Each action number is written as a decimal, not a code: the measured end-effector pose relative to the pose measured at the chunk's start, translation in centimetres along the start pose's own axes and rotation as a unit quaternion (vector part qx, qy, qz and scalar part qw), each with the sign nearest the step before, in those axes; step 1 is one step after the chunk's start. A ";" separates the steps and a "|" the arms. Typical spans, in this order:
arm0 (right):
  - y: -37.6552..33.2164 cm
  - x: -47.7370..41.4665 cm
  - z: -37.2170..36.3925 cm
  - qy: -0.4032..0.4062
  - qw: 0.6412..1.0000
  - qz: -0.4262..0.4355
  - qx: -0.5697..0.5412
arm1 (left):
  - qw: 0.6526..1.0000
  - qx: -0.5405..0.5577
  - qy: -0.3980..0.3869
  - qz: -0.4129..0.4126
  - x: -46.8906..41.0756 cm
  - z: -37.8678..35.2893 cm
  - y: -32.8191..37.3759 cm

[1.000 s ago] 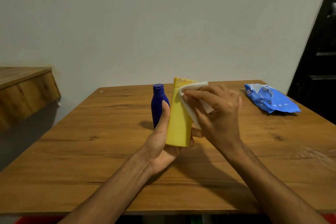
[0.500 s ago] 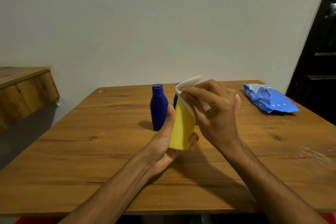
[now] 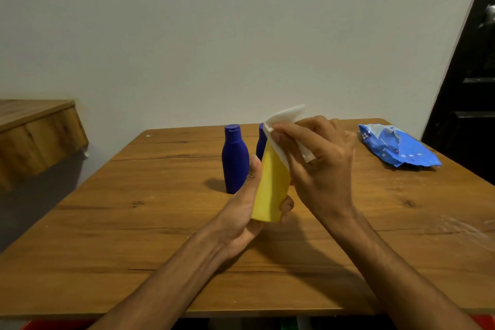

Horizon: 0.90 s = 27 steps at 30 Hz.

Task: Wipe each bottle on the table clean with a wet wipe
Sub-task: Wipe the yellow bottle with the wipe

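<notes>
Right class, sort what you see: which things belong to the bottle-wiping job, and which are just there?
Job: yellow bottle in left hand; wet wipe in right hand; blue bottle; second blue bottle, half hidden; wipes pack.
Just there: wooden ledge; dark door.

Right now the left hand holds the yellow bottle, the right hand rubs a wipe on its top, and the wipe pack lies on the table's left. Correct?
No: the head view shows the wipe pack on the right of the table. The left hand holds the yellow bottle; the right hand rubs a wipe on its top.
</notes>
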State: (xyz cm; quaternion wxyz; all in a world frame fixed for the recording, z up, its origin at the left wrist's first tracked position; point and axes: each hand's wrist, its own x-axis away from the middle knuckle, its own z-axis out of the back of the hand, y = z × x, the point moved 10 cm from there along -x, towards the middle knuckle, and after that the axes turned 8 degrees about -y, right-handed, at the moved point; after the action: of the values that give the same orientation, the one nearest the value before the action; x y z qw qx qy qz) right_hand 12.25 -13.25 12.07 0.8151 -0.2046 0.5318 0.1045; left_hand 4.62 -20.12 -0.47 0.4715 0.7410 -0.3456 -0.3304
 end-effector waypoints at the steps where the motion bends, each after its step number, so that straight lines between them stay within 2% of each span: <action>1: -0.3 0.1 -0.4 -0.010 1.000 0.013 -0.002 | 1.000 0.002 0.002 -0.002 0.0 0.2 0.0; 4: -0.5 0.1 -0.7 -0.021 0.999 0.026 0.004 | 1.000 0.012 -0.004 -0.012 -0.1 0.3 0.2; 9: 1.4 0.1 0.5 0.037 0.997 -0.027 -0.057 | 1.000 0.017 -0.022 -0.012 -0.2 -0.2 0.3; 27: 3.3 0.6 0.9 0.079 0.987 -0.097 -0.102 | 0.984 0.160 -0.068 -0.037 0.1 -1.4 1.0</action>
State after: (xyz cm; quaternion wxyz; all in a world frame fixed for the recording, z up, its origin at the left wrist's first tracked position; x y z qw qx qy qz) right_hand 11.90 -9.92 11.09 0.7519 -0.3450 0.5583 0.0621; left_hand 5.64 -19.87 0.90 0.3100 0.7951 -0.3976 -0.3373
